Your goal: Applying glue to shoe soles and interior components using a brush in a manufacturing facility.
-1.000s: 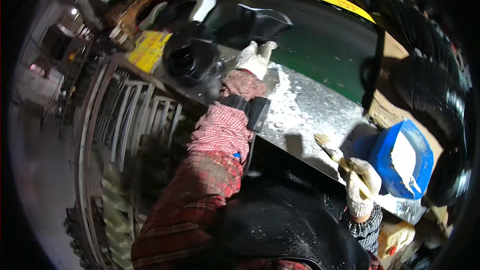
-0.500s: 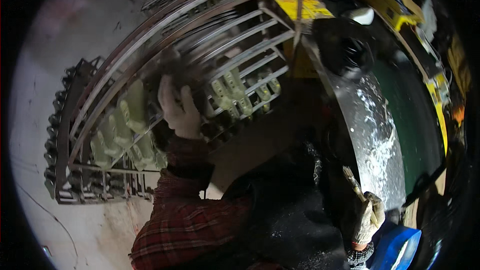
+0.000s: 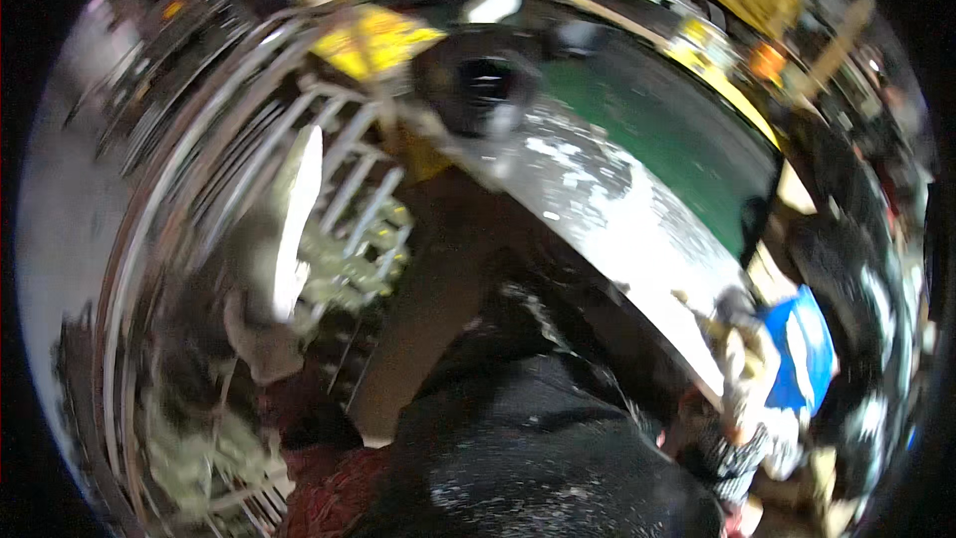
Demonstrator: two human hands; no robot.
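Observation:
Motion blurs this view. My left hand [image 3: 267, 344], in a pale glove, is closed at the lower end of a long pale piece shaped like a shoe sole [image 3: 301, 209]. It stands nearly upright in front of the metal rack [image 3: 344, 189]. Olive-green shoe-shaped pieces [image 3: 349, 264] sit on the rack's bars, and more of them [image 3: 189, 448] lie at the lower left. At the near end of the white-smeared grey worktop [image 3: 588, 199], my right hand [image 3: 742, 369] in a light glove is closed around a thin brush, whose outline is smeared now.
A dark round vessel [image 3: 486, 85] stands at the worktop's far end. Alongside runs a green surface [image 3: 657, 134] with a yellow edge. A blue container [image 3: 805, 349] sits beside my right hand. A yellow box [image 3: 373, 40] is behind the rack.
The view has swung right, so rack and worktop sit farther left. My left hand, empty-looking before against the rack, now holds the pale piece. My right hand still grips the brush.

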